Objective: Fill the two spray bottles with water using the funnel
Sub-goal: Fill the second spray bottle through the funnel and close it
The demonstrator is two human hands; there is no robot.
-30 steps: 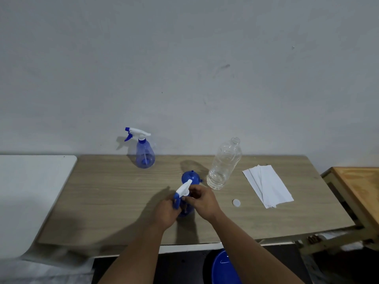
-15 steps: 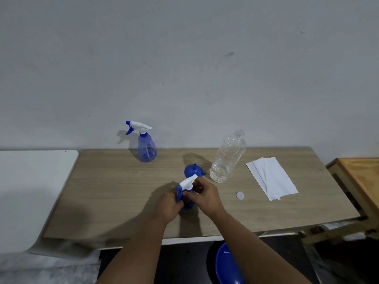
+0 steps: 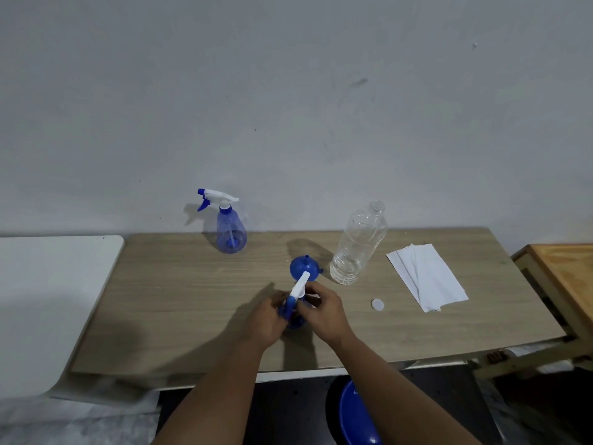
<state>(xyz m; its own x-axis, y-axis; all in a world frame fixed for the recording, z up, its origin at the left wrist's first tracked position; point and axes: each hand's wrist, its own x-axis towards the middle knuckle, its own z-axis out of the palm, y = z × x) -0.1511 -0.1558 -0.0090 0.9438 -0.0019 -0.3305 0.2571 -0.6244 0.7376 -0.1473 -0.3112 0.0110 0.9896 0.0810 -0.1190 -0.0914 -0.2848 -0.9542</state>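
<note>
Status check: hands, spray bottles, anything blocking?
Both hands, left and right, on near spray bottle. Far spray bottle capped, untouched. Funnel inverted beside open water bottle. Nothing blocking.

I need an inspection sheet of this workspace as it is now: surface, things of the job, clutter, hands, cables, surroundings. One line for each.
Surface: wooden table, dry as far as visible.
Job's things: near spray bottle held in both hands; far spray bottle upright near the wall, trigger head on; blue funnel standing mouth down; clear water bottle open, a little water at the bottom.
Clutter: white cap lying loose; folded white paper.
Hands: left hand around the bottle body; right hand at its neck.
Cables: nothing seen.
Surroundings: grey wall; white surface on the left; second wooden table on the right; blue object below.
</note>
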